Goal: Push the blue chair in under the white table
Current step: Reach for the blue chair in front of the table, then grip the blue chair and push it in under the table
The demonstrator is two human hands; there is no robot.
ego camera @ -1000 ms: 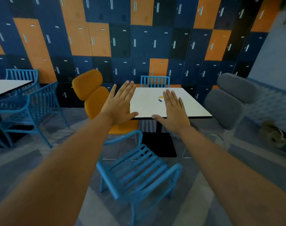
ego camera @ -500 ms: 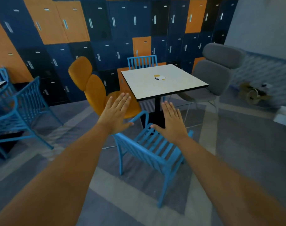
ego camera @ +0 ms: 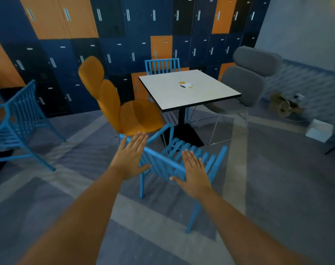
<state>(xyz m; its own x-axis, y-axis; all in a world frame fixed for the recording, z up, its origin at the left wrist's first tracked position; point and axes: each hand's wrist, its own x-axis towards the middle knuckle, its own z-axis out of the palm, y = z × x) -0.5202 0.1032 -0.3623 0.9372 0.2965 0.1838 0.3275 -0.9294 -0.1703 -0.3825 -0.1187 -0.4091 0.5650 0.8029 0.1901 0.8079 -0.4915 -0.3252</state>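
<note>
A blue slatted chair (ego camera: 163, 165) stands on the floor in front of the white square table (ego camera: 210, 92), its seat short of the table's near edge. My left hand (ego camera: 132, 159) hovers flat and open over the left end of the chair's backrest. My right hand (ego camera: 193, 175) is flat and open above the backrest's right part. Whether either palm touches the rail is hard to tell. A small yellow, black and white object (ego camera: 185, 85) lies on the tabletop.
An orange padded chair (ego camera: 124, 109) stands left of the table, a grey padded chair (ego camera: 243, 83) on its right, another blue chair (ego camera: 163, 66) behind. More blue chairs (ego camera: 15, 119) stand at far left. Lockers (ego camera: 124, 35) fill the back wall. A white box (ego camera: 319, 131) sits on the floor at right.
The view has tilted down and drawn back from the table. Both hands have dropped from in front of the tabletop to just over the blue chair's backrest, fingers still spread.
</note>
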